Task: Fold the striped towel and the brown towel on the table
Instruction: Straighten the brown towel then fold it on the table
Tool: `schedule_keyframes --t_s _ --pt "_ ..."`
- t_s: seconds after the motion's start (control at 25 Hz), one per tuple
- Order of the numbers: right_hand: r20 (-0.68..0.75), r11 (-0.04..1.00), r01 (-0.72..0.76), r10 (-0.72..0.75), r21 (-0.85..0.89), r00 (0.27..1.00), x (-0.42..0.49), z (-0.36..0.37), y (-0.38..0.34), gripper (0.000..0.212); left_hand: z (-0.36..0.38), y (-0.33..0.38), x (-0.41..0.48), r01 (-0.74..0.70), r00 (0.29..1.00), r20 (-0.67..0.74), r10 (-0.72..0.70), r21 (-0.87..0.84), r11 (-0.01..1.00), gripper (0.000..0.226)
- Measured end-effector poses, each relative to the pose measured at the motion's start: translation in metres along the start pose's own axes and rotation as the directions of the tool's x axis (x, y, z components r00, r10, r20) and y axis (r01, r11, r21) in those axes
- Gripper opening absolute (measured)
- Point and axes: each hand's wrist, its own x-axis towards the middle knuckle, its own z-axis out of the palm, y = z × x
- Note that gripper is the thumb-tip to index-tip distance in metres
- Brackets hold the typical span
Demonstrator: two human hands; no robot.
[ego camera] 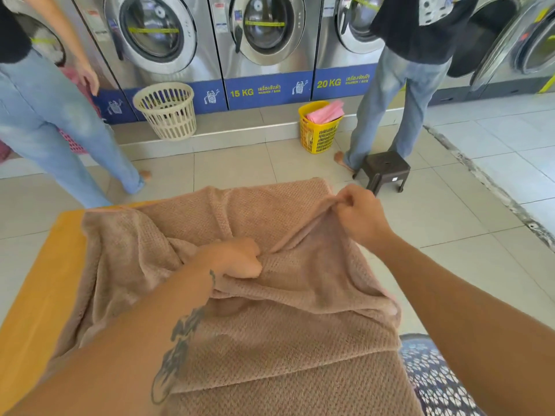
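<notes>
The brown towel (270, 340) lies rumpled over the tabletop (60, 250), its long axis running away from you toward the far edge, with a taut ridge slanting from its middle to the far right. Your left grip (237, 259) is clamped on a bunch of cloth at the middle, nearer you, while your right grip (357, 214) pinches a raised edge at the ridge's far end. Any fold likely turns on that slanted line between them; the striped towel is not in view.
</notes>
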Motion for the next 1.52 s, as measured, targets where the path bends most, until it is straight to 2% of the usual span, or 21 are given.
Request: schedule_keyframes --t_s 0.16,0.28,0.32,0.4,0.48,0.52,0.6,0.64,0.68,0.76,0.88,1.04,1.12,1.32,1.52 --pt "-0.02 0.99 -0.064 0.062 -0.123 0.998 0.052 -0.025 0.003 0.009 -0.074 0.003 0.018 0.057 0.988 -0.146 -0.048 0.057 0.997 0.024" --pt "-0.074 0.968 -0.162 0.151 -0.189 0.986 0.081 -0.025 0.011 0.004 -0.121 0.009 0.051 0.048 0.949 -0.307 -0.067 -0.069 0.996 0.027" --pt "-0.083 0.966 -0.199 0.188 -0.166 0.979 0.093 -0.023 0.014 0.005 -0.132 0.01 0.064 0.049 0.913 -0.399 -0.088 -0.109 0.993 0.032" --pt "-0.124 0.958 -0.287 0.282 -0.022 0.951 0.112 -0.016 0.018 0.012 -0.14 0.014 0.09 0.044 0.786 -0.608 -0.116 -0.133 0.99 0.034" --pt "-0.142 0.924 -0.338 0.365 0.18 0.92 0.13 -0.005 0.026 0.026 -0.134 0.019 0.117 -0.057 0.659 -0.748 -0.071 -0.144 0.988 0.028" --pt "-0.104 0.898 -0.357 0.393 0.255 0.914 0.134 0.002 0.031 0.036 -0.128 0.02 0.128 -0.141 0.651 -0.758 -0.037 -0.168 0.976 0.027" --pt "0.035 0.843 -0.418 0.433 0.337 0.901 0.133 0.019 0.04 0.065 -0.107 0.014 0.147 -0.283 0.747 -0.661 0.075 -0.213 0.935 0.037" --pt "0.11 0.844 -0.449 0.436 0.293 0.893 0.127 0.029 0.042 0.073 -0.093 0.008 0.152 -0.317 0.79 -0.596 0.143 -0.198 0.928 0.041" --pt "0.177 0.871 -0.452 0.423 0.193 0.889 0.118 0.038 0.044 0.075 -0.079 0.001 0.153 -0.339 0.798 -0.572 0.191 -0.164 0.926 0.04" --pt "0.226 0.932 -0.361 0.36 -0.038 0.905 0.1 0.053 0.049 0.069 -0.055 -0.01 0.148 -0.361 0.753 -0.624 0.21 -0.125 0.924 0.034" --pt "0.186 0.953 -0.194 0.24 -0.233 0.953 0.075 0.062 0.041 0.056 -0.028 -0.024 0.123 -0.35 0.707 -0.685 0.175 -0.124 0.928 0.028" --pt "0.165 0.912 -0.122 0.201 -0.392 0.966 0.044 0.053 0.02 0.047 -0.001 -0.048 0.08 -0.402 0.667 -0.738 0.103 -0.24 0.884 0.027" --pt "0.211 0.922 -0.099 0.189 -0.375 0.959 0.018 0.045 0.0 0.046 0.015 -0.063 0.051 -0.407 0.646 -0.763 0.04 -0.299 0.863 0.027" --pt "0.322 0.944 -0.066 0.175 -0.323 0.93 -0.079 0.027 -0.042 0.062 0.076 -0.101 -0.049 -0.347 0.625 -0.765 -0.159 -0.454 0.821 0.028" --pt "0.44 0.935 0.131 0.029 -0.328 0.897 -0.196 0.005 -0.095 0.04 0.157 -0.129 -0.163 -0.217 0.625 -0.709 -0.327 -0.56 0.799 0.027"
